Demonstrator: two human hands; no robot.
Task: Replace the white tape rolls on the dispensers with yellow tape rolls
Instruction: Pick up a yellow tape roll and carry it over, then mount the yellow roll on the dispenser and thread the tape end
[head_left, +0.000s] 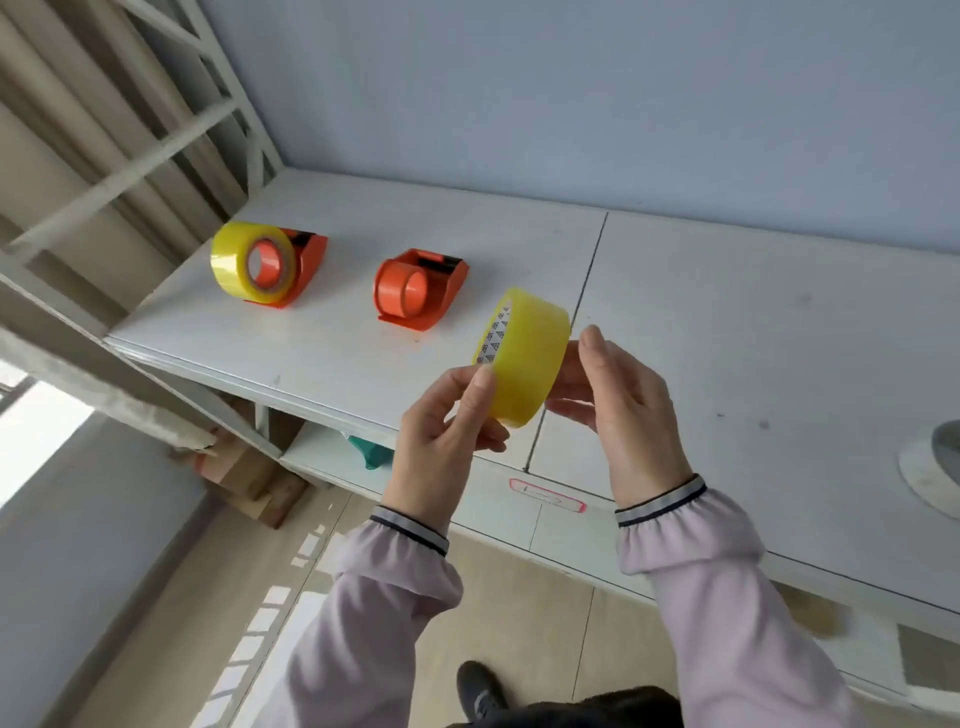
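Observation:
I hold a yellow tape roll (527, 358) in the air above the table's front edge. My left hand (441, 441) pinches its near rim with thumb and fingers, and my right hand (628, 410) supports its far side. Behind it on the white table (727, 322) stands an orange dispenser (418, 288) with a bare orange hub and no tape. Further left, a second orange dispenser (296, 265) carries a yellow tape roll (244, 265) on its hub.
A white tape roll (935, 467) lies at the table's right edge, partly cut off. A metal rack frame (156, 156) rises at the left. Below the tabletop are a shelf with a teal object (371, 452) and cardboard boxes (249, 478).

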